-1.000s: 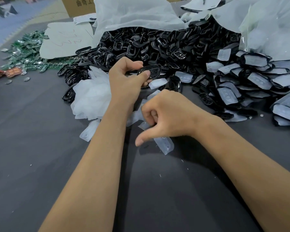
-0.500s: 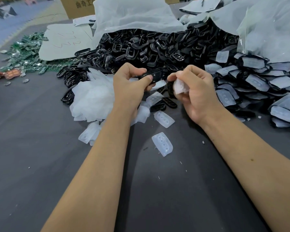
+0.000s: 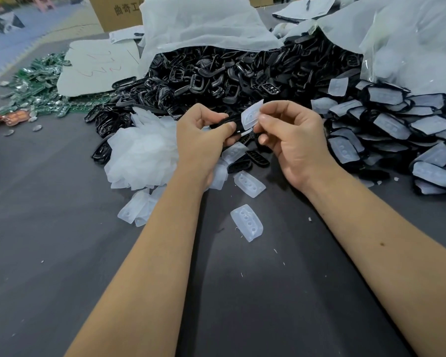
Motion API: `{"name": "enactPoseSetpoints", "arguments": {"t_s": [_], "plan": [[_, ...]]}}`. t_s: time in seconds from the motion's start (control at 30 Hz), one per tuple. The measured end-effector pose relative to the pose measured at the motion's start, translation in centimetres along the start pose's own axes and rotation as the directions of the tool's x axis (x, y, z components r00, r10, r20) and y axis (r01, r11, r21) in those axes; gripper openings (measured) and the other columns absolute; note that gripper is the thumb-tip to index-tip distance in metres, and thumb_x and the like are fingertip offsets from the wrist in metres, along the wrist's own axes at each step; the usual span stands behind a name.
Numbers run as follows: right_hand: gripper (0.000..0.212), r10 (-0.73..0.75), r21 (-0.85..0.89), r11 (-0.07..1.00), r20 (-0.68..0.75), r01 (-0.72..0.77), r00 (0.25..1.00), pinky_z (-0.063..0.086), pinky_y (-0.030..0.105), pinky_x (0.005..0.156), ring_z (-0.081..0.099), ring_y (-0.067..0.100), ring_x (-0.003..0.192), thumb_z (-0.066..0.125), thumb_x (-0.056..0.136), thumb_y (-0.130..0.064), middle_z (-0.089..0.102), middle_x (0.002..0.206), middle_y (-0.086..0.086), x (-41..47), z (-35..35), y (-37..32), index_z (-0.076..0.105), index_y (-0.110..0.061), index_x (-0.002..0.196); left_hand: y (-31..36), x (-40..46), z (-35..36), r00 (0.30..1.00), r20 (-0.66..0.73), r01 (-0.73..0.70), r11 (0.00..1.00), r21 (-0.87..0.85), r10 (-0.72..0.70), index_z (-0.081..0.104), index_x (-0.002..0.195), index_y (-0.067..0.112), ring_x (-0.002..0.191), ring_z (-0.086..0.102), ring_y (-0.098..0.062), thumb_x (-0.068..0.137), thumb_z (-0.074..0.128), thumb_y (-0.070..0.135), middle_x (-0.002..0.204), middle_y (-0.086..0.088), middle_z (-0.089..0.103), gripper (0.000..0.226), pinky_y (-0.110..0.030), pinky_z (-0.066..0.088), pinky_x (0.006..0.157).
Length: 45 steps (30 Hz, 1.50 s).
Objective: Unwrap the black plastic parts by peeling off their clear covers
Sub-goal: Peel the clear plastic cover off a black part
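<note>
Hands (image 3: 245, 130) mid-peel — cover (image 3: 251, 115) edge lifted.

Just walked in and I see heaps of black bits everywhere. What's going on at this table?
A person is stripping clear covers off black plastic parts. The left hand grips one black part while the right hand pinches its clear cover, which is lifted partly away. Still-covered parts are stacked to the right, bare ones are in the big black heap behind, and loose peeled covers lie on the dark table near the left forearm.
</note>
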State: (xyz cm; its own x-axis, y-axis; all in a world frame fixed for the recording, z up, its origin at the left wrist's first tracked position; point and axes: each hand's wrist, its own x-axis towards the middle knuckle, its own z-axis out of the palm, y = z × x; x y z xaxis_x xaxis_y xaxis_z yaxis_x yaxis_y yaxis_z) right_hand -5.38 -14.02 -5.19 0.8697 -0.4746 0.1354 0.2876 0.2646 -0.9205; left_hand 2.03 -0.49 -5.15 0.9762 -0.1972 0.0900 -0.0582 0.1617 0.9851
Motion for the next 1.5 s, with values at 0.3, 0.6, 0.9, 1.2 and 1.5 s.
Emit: {"name": "enactPoseSetpoints", "arguments": {"t_s": [0.3, 0.6, 0.9, 1.2, 1.5], "plan": [[0.013, -0.095, -0.11, 0.991, -0.187, 0.076, 0.978, 0.048, 0.024, 0.05, 0.062, 0.013, 0.062, 0.069, 0.095, 0.002, 0.065, 0.078, 0.005, 0.2, 0.1, 0.5, 0.069, -0.005, 0.106, -0.1, -0.1, -0.2, 1.0, 0.016, -0.02, 1.0, -0.001, 0.02, 0.057, 0.077, 0.008, 0.067, 0.067, -0.018, 0.085, 0.071, -0.016, 0.114, -0.032, 0.067, 0.029, -0.032, 0.062, 0.071], [0.006, -0.128, -0.122, 0.987, -0.213, 0.104, 0.969, 0.046, 0.022, 0.049, 0.065, 0.013, 0.064, 0.075, 0.091, -0.001, 0.072, 0.074, 0.001, 0.2, 0.2, 0.6, 0.076, -0.007, 0.092, -0.3, 0.1, -0.4, 0.998, 0.032, -0.046, 0.999, -0.009, 0.047, 0.059, 0.077, 0.008, 0.073, 0.071, -0.023, 0.084, 0.074, -0.015, 0.109, -0.026, 0.067, 0.028, -0.032, 0.062, 0.073], [0.013, -0.216, -0.411, 0.899, -0.111, 0.154, 0.97, 0.052, 0.026, 0.057, 0.068, 0.013, 0.062, 0.088, 0.081, -0.017, 0.074, 0.071, -0.001, 0.2, 0.4, 1.1, 0.075, -0.016, 0.077, -0.3, -0.1, -0.3, 0.988, 0.114, -0.112, 0.993, 0.027, 0.108, 0.064, 0.074, 0.017, 0.073, 0.065, -0.028, 0.076, 0.089, 0.001, 0.093, -0.015, 0.069, 0.03, -0.034, 0.056, 0.066], [0.023, -0.249, -0.532, 0.84, -0.209, 0.104, 0.946, 0.056, 0.034, 0.059, 0.064, 0.011, 0.057, 0.087, 0.079, -0.028, 0.072, 0.067, -0.004, 0.3, 0.3, 1.2, 0.068, -0.022, 0.069, -0.2, -0.4, -0.2, 0.96, 0.235, -0.153, 0.988, -0.017, 0.153, 0.067, 0.084, 0.01, 0.097, 0.074, -0.036, 0.084, 0.081, -0.005, 0.102, -0.024, 0.073, 0.02, -0.035, 0.06, 0.075], [0.028, -0.218, -0.473, 0.876, -0.205, 0.098, 0.954, 0.045, 0.027, 0.053, 0.054, 0.01, 0.045, 0.084, 0.079, -0.019, 0.064, 0.057, -0.006, 0.3, 0.4, 1.0, 0.062, -0.025, 0.063, -0.4, -0.1, -0.2, 0.965, 0.25, -0.048, 0.993, -0.108, 0.074, 0.065, 0.085, 0.005, 0.086, 0.075, -0.029, 0.089, 0.054, -0.014, 0.087, -0.013, 0.076, 0.021, -0.035, 0.062, 0.074]]}}
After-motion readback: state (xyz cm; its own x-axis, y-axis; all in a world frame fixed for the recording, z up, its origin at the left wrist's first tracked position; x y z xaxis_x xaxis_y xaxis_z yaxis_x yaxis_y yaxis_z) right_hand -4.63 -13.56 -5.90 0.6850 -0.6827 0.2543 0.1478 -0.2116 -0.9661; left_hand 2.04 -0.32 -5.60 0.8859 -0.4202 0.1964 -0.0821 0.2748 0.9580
